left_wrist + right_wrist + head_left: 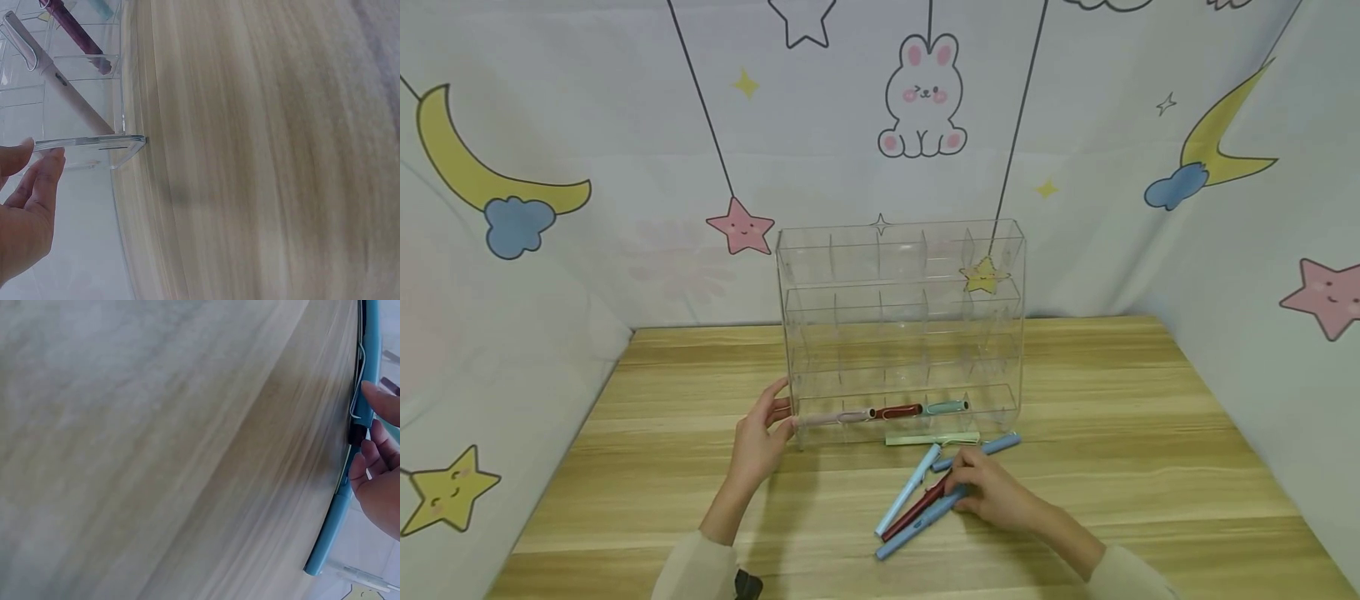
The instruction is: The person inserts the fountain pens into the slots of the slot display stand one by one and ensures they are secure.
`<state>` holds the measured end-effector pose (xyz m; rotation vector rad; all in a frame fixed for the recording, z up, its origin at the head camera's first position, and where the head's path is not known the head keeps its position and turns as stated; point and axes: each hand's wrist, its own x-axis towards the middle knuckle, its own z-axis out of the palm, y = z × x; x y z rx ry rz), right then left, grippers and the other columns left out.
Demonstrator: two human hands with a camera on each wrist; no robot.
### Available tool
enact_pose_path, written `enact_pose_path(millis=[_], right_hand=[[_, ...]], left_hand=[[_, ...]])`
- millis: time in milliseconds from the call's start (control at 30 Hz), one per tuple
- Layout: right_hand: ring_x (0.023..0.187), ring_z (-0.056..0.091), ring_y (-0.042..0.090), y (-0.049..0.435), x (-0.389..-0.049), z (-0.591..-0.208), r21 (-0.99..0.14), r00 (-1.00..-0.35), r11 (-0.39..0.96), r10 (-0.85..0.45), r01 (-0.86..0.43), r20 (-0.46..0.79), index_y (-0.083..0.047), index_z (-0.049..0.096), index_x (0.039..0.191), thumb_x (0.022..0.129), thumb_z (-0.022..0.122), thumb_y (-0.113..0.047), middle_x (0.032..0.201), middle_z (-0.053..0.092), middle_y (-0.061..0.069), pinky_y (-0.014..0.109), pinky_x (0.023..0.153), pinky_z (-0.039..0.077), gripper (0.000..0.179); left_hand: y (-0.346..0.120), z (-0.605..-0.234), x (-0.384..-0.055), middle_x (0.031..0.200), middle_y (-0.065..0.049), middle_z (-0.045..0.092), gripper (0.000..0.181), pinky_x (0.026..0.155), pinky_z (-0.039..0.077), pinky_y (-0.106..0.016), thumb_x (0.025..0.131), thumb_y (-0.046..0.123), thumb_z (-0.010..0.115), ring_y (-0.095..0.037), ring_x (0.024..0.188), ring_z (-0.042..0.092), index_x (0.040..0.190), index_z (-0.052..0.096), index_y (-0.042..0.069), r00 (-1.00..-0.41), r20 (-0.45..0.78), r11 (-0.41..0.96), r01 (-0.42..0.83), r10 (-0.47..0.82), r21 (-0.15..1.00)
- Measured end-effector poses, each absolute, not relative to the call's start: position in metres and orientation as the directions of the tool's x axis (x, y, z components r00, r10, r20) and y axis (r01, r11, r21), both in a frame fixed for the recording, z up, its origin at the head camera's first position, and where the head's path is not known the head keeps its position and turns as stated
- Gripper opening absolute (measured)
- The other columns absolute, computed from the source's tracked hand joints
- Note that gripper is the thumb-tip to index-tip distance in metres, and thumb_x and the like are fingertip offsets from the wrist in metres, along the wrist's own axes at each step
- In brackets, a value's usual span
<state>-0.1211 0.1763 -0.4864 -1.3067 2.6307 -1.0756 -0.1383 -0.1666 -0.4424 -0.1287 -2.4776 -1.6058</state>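
My left hand (pixel 760 446) grips the left side panel of a clear acrylic rack (pixel 902 287), thumb on one face and fingers on the other in the left wrist view. In the rack's bottom row lie a pale greyish-pink pen (pixel 850 417), a dark red pen (pixel 898 412) and a teal pen (pixel 945 407). Before the rack, my right hand (pixel 996 492) pinches the upper end of a blue pen (pixel 917 525). Touching that pen is another dark red pen (pixel 913 512), its upper end partly hidden by my fingers.
A light blue pen (pixel 907 490), a pale green pen (pixel 921 439) and a second blue pen (pixel 1002 442) lie on the wooden table (pixel 1150 433) close to the rack's front. Behind and beside stand printed cloth walls (pixel 835 150). A small black object (pixel 748 585) is by the left sleeve.
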Motion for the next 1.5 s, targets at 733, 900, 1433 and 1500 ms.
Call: enact_pose_path(millis=[733, 900, 1433, 1500], right_hand=[[0.091, 0.049, 0.011, 0.204, -0.116, -0.479, -0.653, -0.659, 0.419, -0.733, -0.631, 0.166, -0.013, 0.068, 0.094, 0.081, 0.067, -0.011, 0.094, 0.056, -0.006, 0.026, 0.077, 0.046, 0.013], [0.091, 0.049, 0.011, 0.207, -0.116, -0.479, -0.671, -0.657, 0.406, -0.737, -0.621, 0.161, -0.010, 0.068, 0.096, 0.083, 0.065, -0.012, 0.095, 0.056, -0.004, 0.025, 0.076, 0.047, 0.014], [0.091, 0.050, 0.012, 0.209, -0.114, -0.485, -0.678, -0.657, 0.391, -0.731, -0.623, 0.182, -0.015, 0.067, 0.095, 0.078, 0.070, -0.008, 0.095, 0.054, -0.006, 0.025, 0.078, 0.048, 0.018], [0.090, 0.051, 0.012, 0.210, -0.114, -0.486, -0.674, -0.651, 0.379, -0.731, -0.634, 0.201, -0.014, 0.067, 0.094, 0.077, 0.070, -0.006, 0.094, 0.055, -0.005, 0.025, 0.077, 0.048, 0.019]], left_hand=[[-0.166, -0.443, -0.137, 0.113, -0.028, 0.056, 0.058, 0.074, 0.055, -0.033, 0.083, -0.008, 0.060, -0.038, 0.103, 0.057, 0.136, 0.038, 0.002, -0.984, 0.177, 0.411, 0.153, -0.020, 0.899], [-0.166, -0.441, -0.138, 0.113, -0.028, 0.056, 0.058, 0.074, 0.055, -0.032, 0.083, -0.009, 0.060, -0.038, 0.103, 0.057, 0.135, 0.039, 0.002, -0.985, 0.174, 0.412, 0.149, -0.022, 0.899], [-0.166, -0.438, -0.137, 0.113, -0.027, 0.056, 0.057, 0.075, 0.055, -0.031, 0.083, -0.010, 0.060, -0.038, 0.103, 0.056, 0.135, 0.039, 0.004, -0.989, 0.142, 0.415, 0.117, -0.030, 0.902], [-0.166, -0.438, -0.137, 0.113, -0.027, 0.056, 0.057, 0.075, 0.054, -0.032, 0.083, -0.010, 0.060, -0.038, 0.103, 0.056, 0.135, 0.040, 0.004, -0.989, 0.142, 0.417, 0.117, -0.030, 0.902]])
